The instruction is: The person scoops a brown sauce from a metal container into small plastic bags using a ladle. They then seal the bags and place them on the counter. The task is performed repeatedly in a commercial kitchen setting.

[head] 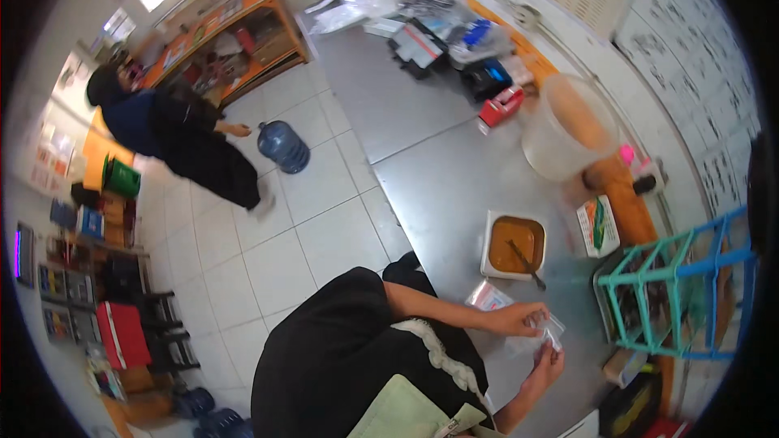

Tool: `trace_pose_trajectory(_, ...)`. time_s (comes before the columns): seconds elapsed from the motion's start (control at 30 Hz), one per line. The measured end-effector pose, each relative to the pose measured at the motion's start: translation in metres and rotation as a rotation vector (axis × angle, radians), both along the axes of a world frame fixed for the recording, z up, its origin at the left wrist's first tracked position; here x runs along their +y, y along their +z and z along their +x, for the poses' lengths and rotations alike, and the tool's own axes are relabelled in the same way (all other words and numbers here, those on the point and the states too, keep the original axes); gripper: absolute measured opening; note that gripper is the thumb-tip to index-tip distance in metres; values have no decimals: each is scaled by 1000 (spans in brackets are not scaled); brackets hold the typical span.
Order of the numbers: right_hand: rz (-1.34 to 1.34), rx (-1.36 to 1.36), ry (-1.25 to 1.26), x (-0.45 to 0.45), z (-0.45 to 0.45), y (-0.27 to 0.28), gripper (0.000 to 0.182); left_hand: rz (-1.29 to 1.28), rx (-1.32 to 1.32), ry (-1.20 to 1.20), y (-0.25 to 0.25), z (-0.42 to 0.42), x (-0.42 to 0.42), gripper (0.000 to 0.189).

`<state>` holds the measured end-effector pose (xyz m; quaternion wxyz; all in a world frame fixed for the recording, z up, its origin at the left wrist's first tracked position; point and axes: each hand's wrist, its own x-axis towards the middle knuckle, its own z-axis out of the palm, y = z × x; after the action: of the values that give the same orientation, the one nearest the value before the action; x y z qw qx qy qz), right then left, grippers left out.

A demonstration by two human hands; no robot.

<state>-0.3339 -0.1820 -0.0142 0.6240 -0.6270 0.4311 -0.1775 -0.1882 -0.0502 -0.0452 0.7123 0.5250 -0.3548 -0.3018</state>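
My left hand [524, 320] and my right hand [549, 360] meet over the steel table [438, 194], both gripping a small clear plastic bag [555, 330]. The fingers pinch its edges. More clear plastic lies just under the hands. Beside my left wrist lies a packet of small plastic bags with a printed label [489, 296]. Above it stands a square white container [489, 243] of orange-brown sauce [516, 240], with a dark-handled utensil [526, 264] resting in it and over its rim.
A translucent bucket [569, 128], red tape dispenser [501, 108], white basket [599, 226] and turquoise rack [669, 292] stand along the wall side. Bagged goods [426, 6] lie at the far end. Across the tiled floor, a person [176, 128] stands near a blue water jug [283, 146].
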Motion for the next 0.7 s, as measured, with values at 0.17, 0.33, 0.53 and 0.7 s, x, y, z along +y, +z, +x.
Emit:
trace_pose_trajectory(0.17, 40, -133, 110, -22, -5, -30, 11, 101, 46, 129, -5, -1, -2, 20)
trace_pose_trajectory(0.33, -64, 26, 74, -43, -7, -71, 17, 30, -188, 417, -17, 20, 4, 24)
trace_pose_trajectory(0.53, -832, 414, 205, -53, -28, -130, 59, 89, -149, 267, 39, 41, 44, 49)
trace_pose_trajectory(0.7, -858, 360, 196, -27, 4, -7, 60, 137, -169, -18, 43, 51, 42, 53)
